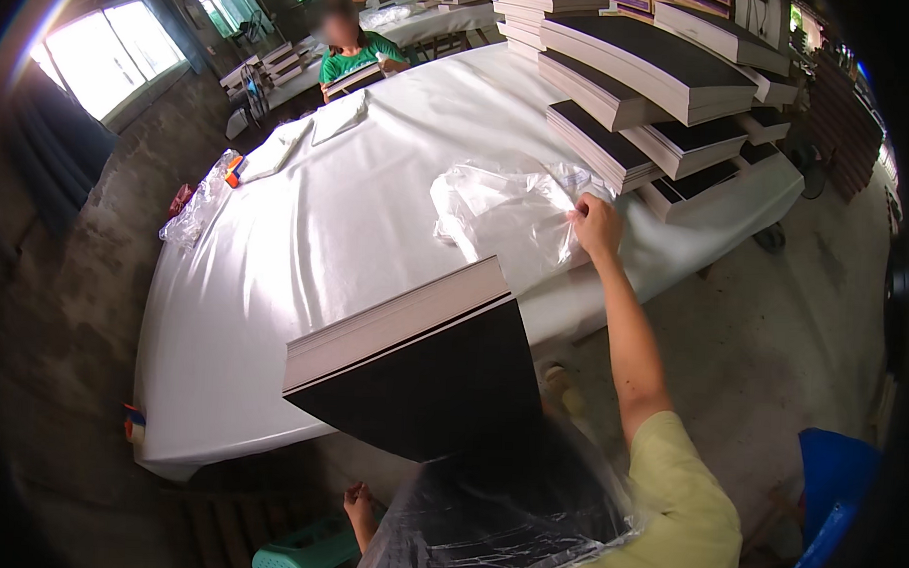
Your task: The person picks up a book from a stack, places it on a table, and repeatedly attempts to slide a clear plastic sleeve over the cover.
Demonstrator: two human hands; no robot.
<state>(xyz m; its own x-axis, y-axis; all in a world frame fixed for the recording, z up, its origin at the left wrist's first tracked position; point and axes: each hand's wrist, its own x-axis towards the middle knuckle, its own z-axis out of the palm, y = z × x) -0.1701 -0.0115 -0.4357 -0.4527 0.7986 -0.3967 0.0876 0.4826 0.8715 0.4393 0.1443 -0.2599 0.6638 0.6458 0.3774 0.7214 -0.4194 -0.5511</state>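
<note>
Some clear plastic (503,198) | right edge pinched in right fingers (584,205) | left fingers (353,494): cannot tell

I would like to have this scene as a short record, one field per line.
Right hand: pinching clear plastic above the table
Left hand: low, near the green stool; grip unclear
Nearest book: thick, black cover, tilted
Table: white covering
Book stacks: black covers, at the table's right side
Co-worker: green shirt, across the table
</note>
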